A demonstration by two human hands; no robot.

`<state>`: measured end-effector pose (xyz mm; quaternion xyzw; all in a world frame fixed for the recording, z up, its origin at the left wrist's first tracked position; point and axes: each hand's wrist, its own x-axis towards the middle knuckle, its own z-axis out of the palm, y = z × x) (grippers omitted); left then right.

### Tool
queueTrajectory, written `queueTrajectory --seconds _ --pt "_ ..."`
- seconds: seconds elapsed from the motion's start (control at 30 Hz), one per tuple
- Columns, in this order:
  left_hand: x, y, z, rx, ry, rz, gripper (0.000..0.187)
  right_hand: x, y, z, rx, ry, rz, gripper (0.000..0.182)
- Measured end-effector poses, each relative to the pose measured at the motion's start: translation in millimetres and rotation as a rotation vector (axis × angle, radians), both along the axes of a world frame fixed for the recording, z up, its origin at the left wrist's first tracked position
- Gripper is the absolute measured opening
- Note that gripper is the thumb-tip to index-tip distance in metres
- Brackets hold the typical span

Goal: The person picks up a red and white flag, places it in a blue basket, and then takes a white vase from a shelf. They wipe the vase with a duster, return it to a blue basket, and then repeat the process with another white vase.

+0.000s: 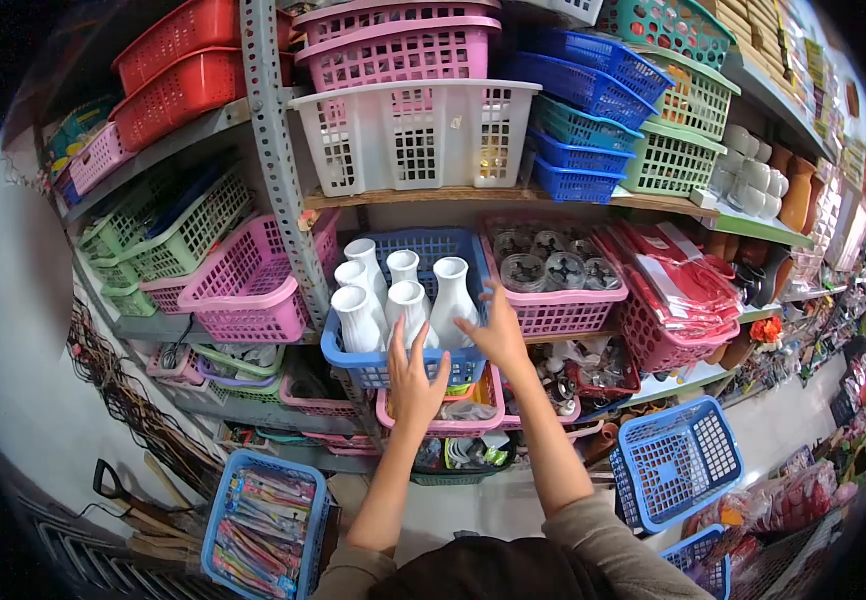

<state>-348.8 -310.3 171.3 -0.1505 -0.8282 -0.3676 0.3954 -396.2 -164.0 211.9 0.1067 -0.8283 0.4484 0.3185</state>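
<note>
Several white vases (pixel 451 300) stand upright in a blue basket (pixel 378 375) on the middle shelf. My left hand (pixel 416 385) is raised at the front rim of the basket, fingers spread, just before the front middle vase. Over the basket's right front side is my right hand (pixel 498 330), its fingers apart and close to the rightmost vase. Whether its fingertips touch that vase I cannot tell. Neither hand holds anything.
A pink basket of round clear containers (pixel 553 312) is right of the blue one. A metal post (pixel 283 150) rises at the left. Overhead sits a white basket (pixel 413 140). Blue baskets (pixel 678 465) are low at the right, another (pixel 263 525) at the lower left.
</note>
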Motion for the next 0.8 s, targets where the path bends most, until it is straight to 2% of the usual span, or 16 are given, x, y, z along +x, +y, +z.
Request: queueTrajectory --seconds 0.17,0.23,0.4,0.53,0.67,0.8 --pt "31.2 33.0 -5.2 0.112 -0.004 -0.202 0.034 77.5 11.7 -26.8 -0.265 0.008 0.09 0.051" --pt "43.0 49.3 -12.7 0.132 -0.03 -0.28 0.032 101.8 21.5 -44.8 -0.357 -0.014 0.052 0.044" --pt "69.1 99.5 -44.8 0.165 -0.129 -0.537 0.029 156.1 61.0 -83.3 -0.482 -0.114 -0.085 0.044" --pt "97.9 141.9 -65.7 0.135 -0.224 -0.754 0.027 203.9 100.3 -118.1 -0.494 -0.079 -0.333 0.043" --pt "134.7 188.2 -82.0 0.103 -0.304 -0.991 0.028 271.3 130.7 -130.0 -0.508 -0.132 -0.576 0.043" --pt "183.2 233.7 -87.2 0.033 -0.355 -1.201 0.028 343.0 150.8 -128.8 -0.542 -0.073 -0.787 0.042"
